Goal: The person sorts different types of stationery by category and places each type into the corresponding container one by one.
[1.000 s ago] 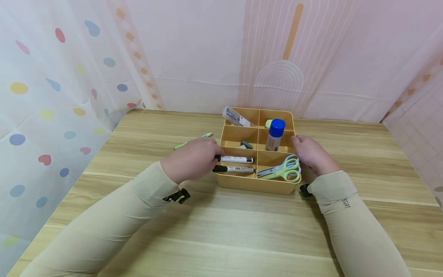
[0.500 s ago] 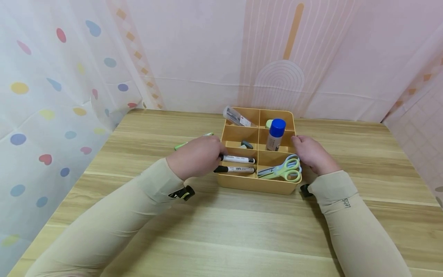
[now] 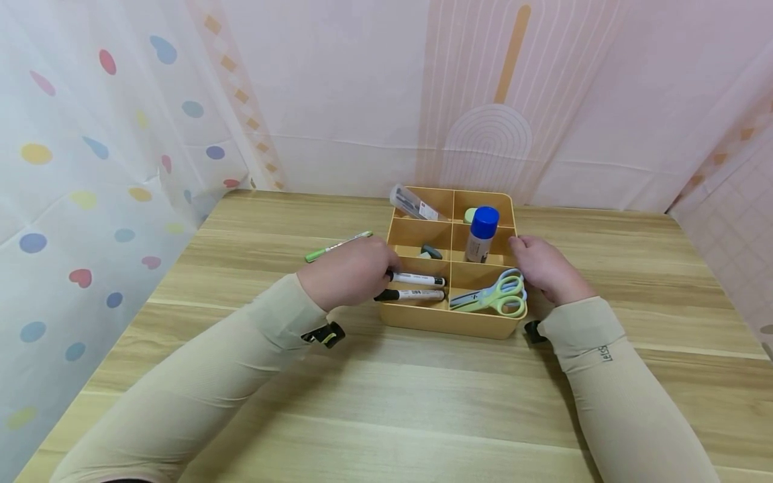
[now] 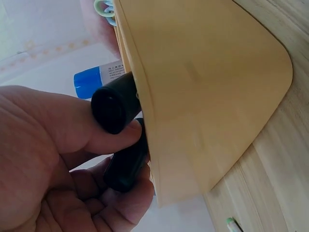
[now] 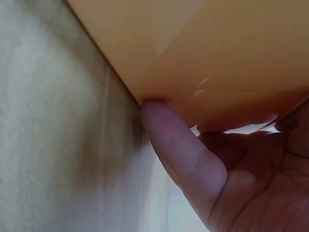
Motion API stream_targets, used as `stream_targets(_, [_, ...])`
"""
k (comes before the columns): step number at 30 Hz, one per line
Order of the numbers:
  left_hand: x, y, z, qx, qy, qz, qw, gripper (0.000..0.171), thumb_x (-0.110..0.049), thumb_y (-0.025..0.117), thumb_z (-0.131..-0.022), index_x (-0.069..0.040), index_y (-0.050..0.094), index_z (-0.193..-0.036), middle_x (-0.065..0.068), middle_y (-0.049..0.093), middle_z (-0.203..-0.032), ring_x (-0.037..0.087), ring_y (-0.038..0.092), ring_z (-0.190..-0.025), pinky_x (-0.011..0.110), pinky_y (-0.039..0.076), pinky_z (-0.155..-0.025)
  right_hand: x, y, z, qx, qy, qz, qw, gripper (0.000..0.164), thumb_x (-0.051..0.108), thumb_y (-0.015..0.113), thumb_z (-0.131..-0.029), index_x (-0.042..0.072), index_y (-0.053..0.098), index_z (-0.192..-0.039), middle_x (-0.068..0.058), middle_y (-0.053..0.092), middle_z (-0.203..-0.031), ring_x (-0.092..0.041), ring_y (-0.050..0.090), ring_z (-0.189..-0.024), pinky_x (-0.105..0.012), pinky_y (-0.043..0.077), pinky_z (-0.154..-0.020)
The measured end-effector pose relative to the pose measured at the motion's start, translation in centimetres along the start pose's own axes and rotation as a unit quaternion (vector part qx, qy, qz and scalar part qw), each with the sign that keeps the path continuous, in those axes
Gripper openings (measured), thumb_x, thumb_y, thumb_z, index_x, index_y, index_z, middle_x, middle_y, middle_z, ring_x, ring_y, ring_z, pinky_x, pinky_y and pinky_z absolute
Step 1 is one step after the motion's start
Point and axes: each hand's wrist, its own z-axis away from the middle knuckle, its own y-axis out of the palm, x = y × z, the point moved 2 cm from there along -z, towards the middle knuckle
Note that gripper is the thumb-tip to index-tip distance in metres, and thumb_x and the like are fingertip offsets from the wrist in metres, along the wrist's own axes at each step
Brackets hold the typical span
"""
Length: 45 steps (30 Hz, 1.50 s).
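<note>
A tan six-compartment desk organizer [image 3: 453, 322] sits on the table. In its front left compartment lie two markers with black caps, a far one [image 3: 417, 279] and a near one [image 3: 417, 295]. My left hand [image 3: 350, 272] pinches the far marker by its cap [image 4: 125, 166], between thumb and fingers. The near marker's cap [image 4: 113, 106] juts over the organizer's side just by the thumb. At the opposite wall my right hand [image 3: 546, 268] holds the organizer, one finger [image 5: 169, 130] pressed against the outside near the tabletop. Scissors [image 3: 492, 295] lie in the front right compartment.
A glue stick [image 3: 482, 235] with a blue cap stands in the middle right compartment. A clear tube [image 3: 415, 202] leans out at the back left. Small grey and white pieces [image 3: 430, 252] lie in the middle left compartment. A green pen [image 3: 338, 245] rests on the table.
My left hand has shifted a little right, sliding the far marker further into the compartment. More of the green pen now shows. The right hand and organizer stay in place.
</note>
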Motion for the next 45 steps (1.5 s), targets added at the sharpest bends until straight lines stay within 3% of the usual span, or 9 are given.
stream_targets(10, [-0.7, 0.1, -0.7, 0.009, 0.006, -0.010, 0.9999, 0.014, -0.004, 0.068, -0.093, -0.012, 0.080, -0.095, -0.002, 0.073, -0.086, 0.017, 0.059, -0.073, 0.026, 0.050, -0.065, 0.0, -0.1, -0.1, 0.000, -0.001, 0.005, 1.000, 0.069, 0.044, 0.016, -0.114, -0.004, 0.035, -0.159, -0.030, 0.039, -0.163, -0.044, 0.042, -0.142, -0.066, 0.031, -0.124])
stream_targets(16, [-0.8, 0.2, -1.0, 0.024, -0.012, -0.009, 0.9996, 0.014, -0.005, 0.068, -0.095, -0.012, 0.080, -0.098, -0.002, 0.072, -0.087, 0.017, 0.059, -0.073, 0.026, 0.049, -0.064, 0.0, -0.2, -0.1, -0.003, 0.000, 0.004, 1.000, 0.068, 0.045, 0.016, -0.114, -0.003, 0.039, -0.156, -0.028, 0.046, -0.156, -0.041, 0.046, -0.133, -0.063, 0.037, -0.120])
stream_targets(25, [-0.9, 0.3, -1.1, 0.019, -0.002, -0.022, 0.9996, 0.016, -0.003, 0.067, -0.093, -0.013, 0.079, -0.094, -0.003, 0.070, -0.084, 0.018, 0.057, -0.072, 0.029, 0.050, -0.067, 0.0, -0.2, -0.1, -0.004, 0.001, 0.003, 1.000, 0.067, 0.043, 0.017, -0.114, -0.004, 0.040, -0.155, -0.027, 0.047, -0.153, -0.041, 0.045, -0.130, -0.062, 0.038, -0.119])
stream_targets(32, [-1.1, 0.3, -1.2, 0.027, -0.010, -0.024, 0.9993, 0.018, -0.002, 0.065, -0.093, -0.014, 0.079, -0.094, -0.002, 0.070, -0.083, 0.018, 0.057, -0.073, 0.029, 0.051, -0.068, 0.0, -0.2, -0.2, -0.007, 0.000, 0.004, 1.000, 0.066, 0.043, 0.017, -0.114, -0.004, 0.045, -0.150, -0.026, 0.051, -0.141, -0.040, 0.047, -0.124, -0.057, 0.043, -0.110])
stream_targets(39, [-1.0, 0.6, -1.3, 0.023, -0.016, -0.019, 0.9994, 0.019, -0.004, 0.063, -0.095, -0.016, 0.077, -0.092, -0.003, 0.068, -0.081, 0.017, 0.057, -0.072, 0.029, 0.050, -0.066, 0.1, -0.2, -0.2, -0.007, -0.003, 0.005, 1.000, 0.066, 0.042, 0.017, -0.114, -0.005, 0.043, -0.152, -0.027, 0.049, -0.149, -0.040, 0.046, -0.128, -0.060, 0.039, -0.117])
stream_targets(45, [-0.7, 0.7, -1.1, -0.006, -0.003, 0.023, 0.9997, 0.020, -0.010, 0.060, -0.101, -0.016, 0.077, -0.092, -0.003, 0.067, -0.082, 0.017, 0.058, -0.073, 0.031, 0.050, -0.068, 0.2, -0.3, -0.2, -0.005, -0.003, 0.011, 1.000, 0.067, 0.042, 0.017, -0.114, -0.004, 0.038, -0.157, -0.029, 0.042, -0.160, -0.043, 0.043, -0.139, -0.064, 0.031, -0.124])
